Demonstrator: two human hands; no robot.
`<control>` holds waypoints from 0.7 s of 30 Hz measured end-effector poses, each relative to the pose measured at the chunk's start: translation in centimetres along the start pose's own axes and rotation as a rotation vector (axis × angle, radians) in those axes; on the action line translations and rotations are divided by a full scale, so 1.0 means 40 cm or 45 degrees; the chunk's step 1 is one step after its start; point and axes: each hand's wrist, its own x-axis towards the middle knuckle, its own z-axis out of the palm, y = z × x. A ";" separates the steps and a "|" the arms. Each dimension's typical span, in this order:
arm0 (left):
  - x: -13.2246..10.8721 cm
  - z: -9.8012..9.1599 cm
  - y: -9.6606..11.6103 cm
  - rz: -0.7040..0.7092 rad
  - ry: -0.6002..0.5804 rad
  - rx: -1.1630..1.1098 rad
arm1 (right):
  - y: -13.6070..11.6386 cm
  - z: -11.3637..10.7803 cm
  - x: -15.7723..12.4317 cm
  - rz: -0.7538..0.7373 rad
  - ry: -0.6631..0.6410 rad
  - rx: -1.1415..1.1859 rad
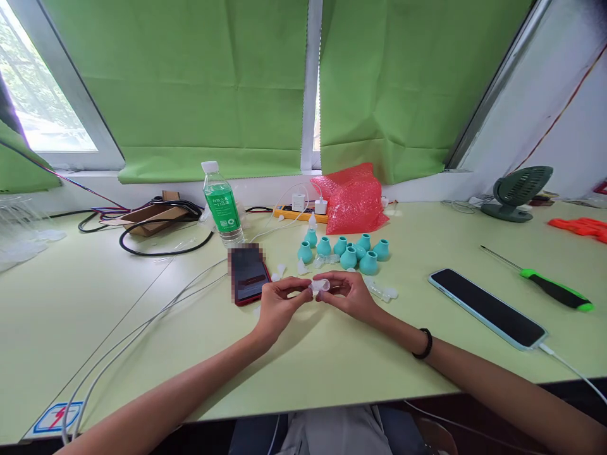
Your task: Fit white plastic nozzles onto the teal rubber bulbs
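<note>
Between my two hands is a small clear plastic tube (320, 285), held just above the table. My left hand (283, 304) pinches its left end with thumb and fingers. At its right end, my right hand (349, 294) grips it the same way; a dark band circles that wrist. Just beyond the hands stand several teal rubber bulbs (368, 262), one with a clear nozzle (312, 220) on top. Small clear plastic parts (379, 291) lie about them, and some are partly hidden behind my fingers.
A phone (249, 275) lies beside my left hand, another phone (488, 308) and a screwdriver (554, 287) to the right. A water bottle (222, 208), a power strip (289, 212) and red bubble wrap (355, 199) stand at the back. White cables (156, 316) cross the left side.
</note>
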 end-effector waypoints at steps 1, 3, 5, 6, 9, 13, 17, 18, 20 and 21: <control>0.000 0.000 -0.001 -0.040 0.002 -0.044 | 0.001 0.002 -0.001 -0.021 0.029 -0.031; 0.000 -0.001 -0.003 -0.101 0.005 -0.133 | 0.005 0.006 -0.003 -0.086 0.098 -0.111; -0.002 -0.001 -0.005 -0.117 0.006 -0.182 | 0.010 0.009 -0.005 -0.173 0.155 -0.207; -0.002 -0.001 -0.005 -0.113 0.007 -0.190 | 0.012 0.010 -0.007 -0.220 0.171 -0.254; -0.003 0.000 -0.006 -0.097 0.008 -0.172 | 0.015 0.012 -0.010 -0.327 0.184 -0.361; -0.003 0.000 -0.005 0.008 0.015 -0.007 | 0.008 0.012 -0.012 -0.342 0.171 -0.375; -0.005 0.000 -0.007 0.185 0.001 0.147 | -0.006 0.011 -0.013 -0.191 0.066 -0.169; -0.005 0.000 -0.007 0.232 -0.006 0.183 | -0.009 0.010 -0.013 -0.138 0.028 -0.082; -0.005 -0.001 -0.008 0.362 -0.007 0.310 | -0.013 0.009 -0.011 -0.039 -0.046 0.101; -0.006 -0.002 -0.008 0.435 0.000 0.395 | -0.014 0.008 -0.010 0.005 -0.078 0.182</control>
